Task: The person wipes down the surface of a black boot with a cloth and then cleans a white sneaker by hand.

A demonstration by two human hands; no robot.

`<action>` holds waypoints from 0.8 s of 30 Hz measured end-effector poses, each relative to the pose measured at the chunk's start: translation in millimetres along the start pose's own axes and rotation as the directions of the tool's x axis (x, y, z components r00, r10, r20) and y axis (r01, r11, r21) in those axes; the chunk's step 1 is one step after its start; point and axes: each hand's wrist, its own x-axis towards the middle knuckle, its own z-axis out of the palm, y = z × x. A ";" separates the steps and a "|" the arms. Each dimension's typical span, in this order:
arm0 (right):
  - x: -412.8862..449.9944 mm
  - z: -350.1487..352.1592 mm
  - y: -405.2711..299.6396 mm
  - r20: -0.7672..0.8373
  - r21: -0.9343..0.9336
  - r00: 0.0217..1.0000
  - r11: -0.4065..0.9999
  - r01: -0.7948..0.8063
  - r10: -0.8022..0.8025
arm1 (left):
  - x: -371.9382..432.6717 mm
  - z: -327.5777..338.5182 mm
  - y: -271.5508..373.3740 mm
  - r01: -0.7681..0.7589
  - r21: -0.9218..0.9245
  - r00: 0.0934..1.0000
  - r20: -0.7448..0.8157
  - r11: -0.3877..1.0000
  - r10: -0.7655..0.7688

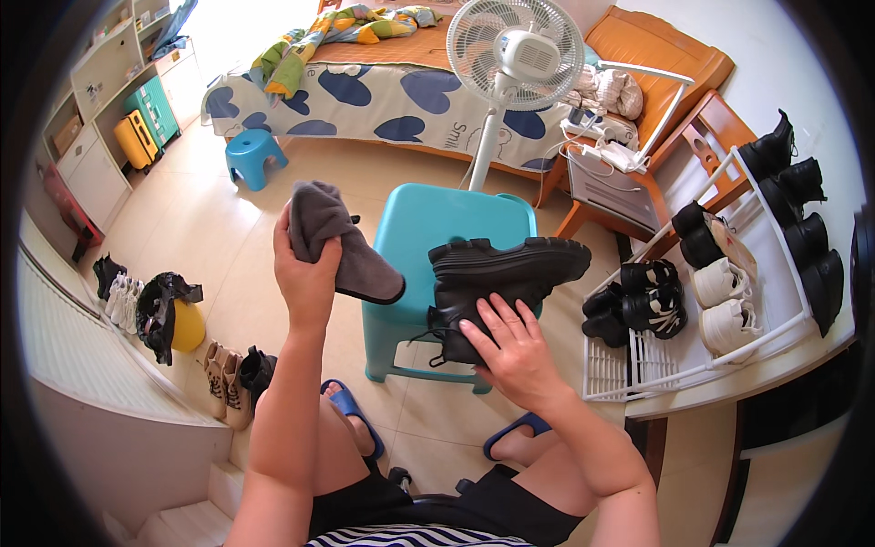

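Note:
A folded dark grey cloth [362, 263] is gripped in my left hand [307, 273], raised left of the teal plastic stool [437, 212]. What lies under the cloth, along its dark lower edge, I cannot tell. A black lace-up ankle boot [506, 273] lies on its side over the stool, its thick lugged sole facing the far side and its toe pointing right. My right hand [513, 342] rests with spread fingers on the boot's upper, near its opening; the thumb is partly hidden. Loose laces hang at the boot's left side.
A white shoe rack [735, 355] with several shoes stands at the right, near a wooden chair [618, 205]. Behind the stool is a white standing fan [516, 55]. Ankle boots [229, 386], a yellow bin [188, 325] and a small blue stool [256, 154] stand on the floor at left.

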 end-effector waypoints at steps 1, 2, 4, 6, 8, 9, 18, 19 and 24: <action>-2.0 2.6 3.2 -0.060 -0.005 0.998 1.000 0.008 -0.008 | 2.2 -0.6 -0.1 -0.077 0.169 0.997 0.030 0.983 0.073; -2.5 5.8 9.0 -0.159 -0.032 0.986 0.998 0.051 -0.055 | 2.5 2.9 1.0 -0.181 0.239 0.983 0.056 0.954 0.172; 2.8 -4.6 13.4 -0.193 0.090 0.981 0.996 0.018 -0.001 | 6.3 4.3 -8.6 -0.273 0.393 0.962 0.140 0.878 0.236; 13.9 -17.3 14.3 -0.291 0.266 0.947 0.962 -0.052 0.132 | 4.7 17.7 -16.8 -0.330 0.515 0.943 0.222 0.791 0.249; 25.1 -30.1 15.3 -0.323 0.343 0.916 0.931 -0.123 0.240 | 2.9 30.0 -33.0 -0.392 0.571 0.914 0.332 0.721 0.233; 30.3 -34.4 18.0 -0.340 0.423 0.874 0.886 -0.190 0.349 | 0.8 36.0 -39.6 -0.414 0.602 0.899 0.387 0.682 0.205; 74.3 -58.9 61.2 -0.553 0.575 0.587 0.780 -0.246 0.592 | -16.5 48.5 -28.3 -0.497 0.525 0.673 0.736 0.691 -0.075; 76.9 -61.9 69.6 -0.553 0.611 0.552 0.754 -0.240 0.624 | -23.4 49.7 -18.0 -0.486 0.476 0.571 0.808 0.733 -0.145; 82.1 -62.1 83.2 -0.582 0.620 0.487 0.743 -0.254 0.652 | -53.6 34.0 -0.7 -0.453 0.192 0.327 0.944 0.870 -0.038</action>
